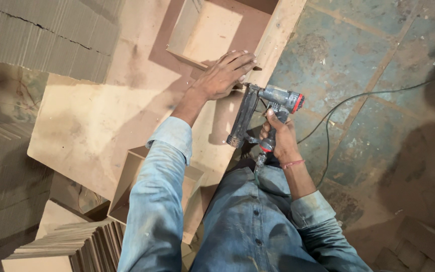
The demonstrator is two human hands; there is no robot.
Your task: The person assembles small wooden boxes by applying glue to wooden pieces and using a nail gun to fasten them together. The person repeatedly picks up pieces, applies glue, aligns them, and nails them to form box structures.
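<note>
left hand flat, fingers together on board | right hand clamped on nail gun, trigger apparently hidden

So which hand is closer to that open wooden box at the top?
Left. The left hand rests flat against the near corner of the wooden box; the right hand is lower, apart from it, gripping the nail gun.
</note>
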